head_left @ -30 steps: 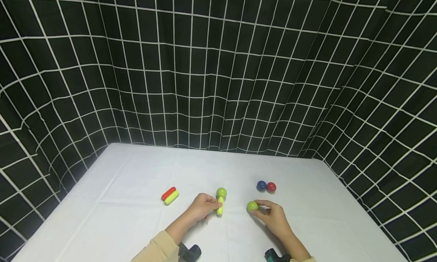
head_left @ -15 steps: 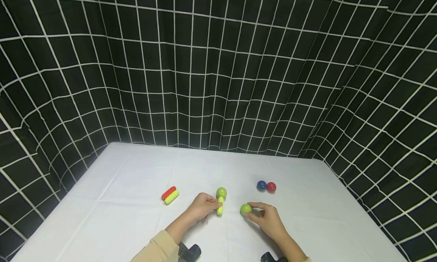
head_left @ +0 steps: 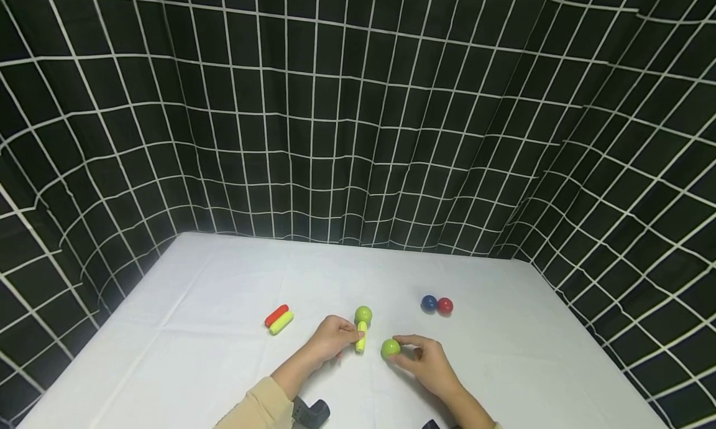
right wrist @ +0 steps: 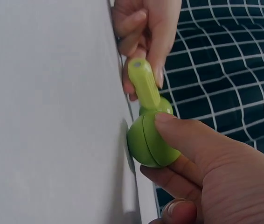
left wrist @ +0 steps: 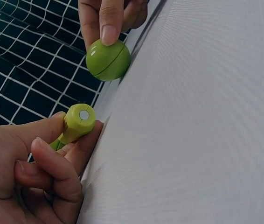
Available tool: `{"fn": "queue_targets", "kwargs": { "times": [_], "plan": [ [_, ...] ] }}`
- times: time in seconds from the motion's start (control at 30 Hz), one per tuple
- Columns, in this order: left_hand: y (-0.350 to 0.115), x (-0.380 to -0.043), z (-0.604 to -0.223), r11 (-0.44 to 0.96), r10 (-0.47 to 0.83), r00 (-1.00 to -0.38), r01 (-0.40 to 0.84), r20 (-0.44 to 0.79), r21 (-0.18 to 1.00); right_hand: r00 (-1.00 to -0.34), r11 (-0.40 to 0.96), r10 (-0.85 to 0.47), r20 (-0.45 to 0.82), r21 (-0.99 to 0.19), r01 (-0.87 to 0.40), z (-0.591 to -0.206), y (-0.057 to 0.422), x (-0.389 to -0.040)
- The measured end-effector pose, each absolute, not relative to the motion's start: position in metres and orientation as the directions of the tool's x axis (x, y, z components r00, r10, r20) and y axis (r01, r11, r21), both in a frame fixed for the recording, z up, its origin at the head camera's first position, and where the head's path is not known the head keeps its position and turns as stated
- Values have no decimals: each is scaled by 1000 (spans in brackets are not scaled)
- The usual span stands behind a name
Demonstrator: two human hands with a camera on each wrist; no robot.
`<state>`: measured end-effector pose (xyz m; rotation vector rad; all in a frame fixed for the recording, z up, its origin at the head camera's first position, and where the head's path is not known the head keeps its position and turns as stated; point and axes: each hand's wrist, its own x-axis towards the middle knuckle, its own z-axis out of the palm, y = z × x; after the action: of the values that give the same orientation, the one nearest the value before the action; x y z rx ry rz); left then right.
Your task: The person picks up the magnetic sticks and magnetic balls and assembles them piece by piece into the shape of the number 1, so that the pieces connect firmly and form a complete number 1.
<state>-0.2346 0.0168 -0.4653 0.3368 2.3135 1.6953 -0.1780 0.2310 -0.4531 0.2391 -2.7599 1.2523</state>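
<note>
Thumb and fingers of my left hand [head_left: 330,339] pinch a short yellow-green magnetic rod [head_left: 360,343] by its side. At the rod's far end sits a green ball [head_left: 363,314]; it is partly hidden behind the rod in both wrist views. The rod's near end shows a small grey disc in the left wrist view. My right hand [head_left: 427,362] pinches a second green ball [head_left: 390,349], which has a seam around it [left wrist: 107,60]. This ball is a short gap to the right of the rod's near end, low over the white table.
A red rod [head_left: 276,316] and another yellow-green rod [head_left: 281,323] lie side by side on the white table [head_left: 224,280], left of the hands. Behind the right hand, a blue ball [head_left: 429,303] and a red ball [head_left: 445,306] sit together. A black grid curtain [head_left: 335,137] surrounds the table.
My right hand has moved left and slightly nearer with its green ball, closing on the rod's near end. The left hand, its rod and the ball at the far end have stayed put.
</note>
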Motion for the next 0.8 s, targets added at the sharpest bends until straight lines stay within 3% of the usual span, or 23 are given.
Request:
{"fn": "queue_targets", "kwargs": {
  "times": [0.8],
  "plan": [
    [15, -234, -463, 278, 353, -934, 45, -59, 960, -953, 618, -249, 172, -730, -293, -452, 206, -169]
  ]
}}
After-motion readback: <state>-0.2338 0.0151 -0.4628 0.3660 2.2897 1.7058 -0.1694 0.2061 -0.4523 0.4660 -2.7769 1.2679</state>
